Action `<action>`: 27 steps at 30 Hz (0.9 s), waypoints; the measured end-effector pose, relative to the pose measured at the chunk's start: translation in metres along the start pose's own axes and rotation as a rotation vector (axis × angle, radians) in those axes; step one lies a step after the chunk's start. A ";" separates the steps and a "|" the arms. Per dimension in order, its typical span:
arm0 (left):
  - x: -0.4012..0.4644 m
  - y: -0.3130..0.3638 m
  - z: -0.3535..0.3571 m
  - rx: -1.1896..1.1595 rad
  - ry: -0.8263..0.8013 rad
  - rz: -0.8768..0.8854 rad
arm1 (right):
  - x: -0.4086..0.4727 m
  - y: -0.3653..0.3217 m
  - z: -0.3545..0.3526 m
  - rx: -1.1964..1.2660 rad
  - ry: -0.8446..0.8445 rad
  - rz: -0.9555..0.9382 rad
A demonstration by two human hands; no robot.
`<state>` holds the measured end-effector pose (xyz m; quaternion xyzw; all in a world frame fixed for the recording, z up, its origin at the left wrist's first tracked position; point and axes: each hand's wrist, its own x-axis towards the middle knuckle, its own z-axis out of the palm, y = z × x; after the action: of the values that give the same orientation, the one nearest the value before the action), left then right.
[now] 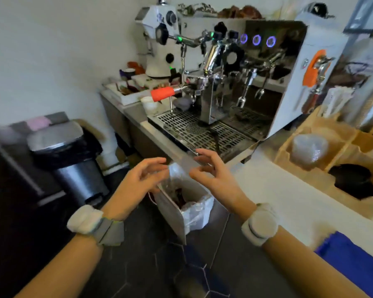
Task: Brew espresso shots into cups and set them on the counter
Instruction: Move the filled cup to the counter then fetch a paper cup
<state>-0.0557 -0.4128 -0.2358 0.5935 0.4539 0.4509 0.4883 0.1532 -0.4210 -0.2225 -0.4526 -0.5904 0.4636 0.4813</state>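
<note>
Left hand: left hand (138,181), lower centre of frame, fingers loosely spread and relaxed, holding nothing; fingertips near the plastic liner's edge, contact unclear.
Right hand: right hand (211,171), just right of it, fingers spread wide and slightly bent, empty.
Below hands: white square bin lined with clear plastic (181,203), dark spent grounds inside, standing against the counter front.
Machine: chrome two-group espresso machine (235,67), upper centre, purple ring lights lit.
Portafilter: orange-handled steel portafilter (163,94) locked in the left group, handle pointing toward frame left.
Cup: small white cup (149,104) beside the drip tray, left of it, not under the spout; contents cannot be told.
Drip tray: perforated steel drip tray (194,130), no cup seen on it.
Risk: judged, a shot started now would run onto the tray, since no cup sits under the spout.
Risk two: reaching up from the bin could catch the liner and tip grounds out.
Around: white grinder (159,39) upper left; black pedal bin (73,160) at left; wooden lid organiser (323,147) at right.
In the way: the protruding orange handle crosses the path to the cup.
</note>
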 end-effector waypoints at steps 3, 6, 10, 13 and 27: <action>0.009 -0.010 -0.028 -0.008 0.056 -0.028 | 0.030 0.004 0.020 -0.027 -0.071 -0.014; 0.035 -0.014 -0.061 0.020 0.075 -0.043 | 0.073 0.007 0.042 0.008 -0.098 -0.025; 0.084 -0.011 -0.103 0.053 0.091 -0.013 | 0.134 0.009 0.071 0.005 -0.093 -0.052; 0.131 -0.009 -0.132 0.070 0.089 -0.008 | 0.181 0.015 0.089 0.024 -0.065 -0.060; 0.293 -0.051 -0.211 0.042 0.029 -0.086 | 0.332 0.061 0.142 -0.018 0.062 0.049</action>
<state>-0.2140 -0.0843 -0.2342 0.5769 0.4955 0.4283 0.4881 -0.0234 -0.1016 -0.2477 -0.4853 -0.5680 0.4556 0.4840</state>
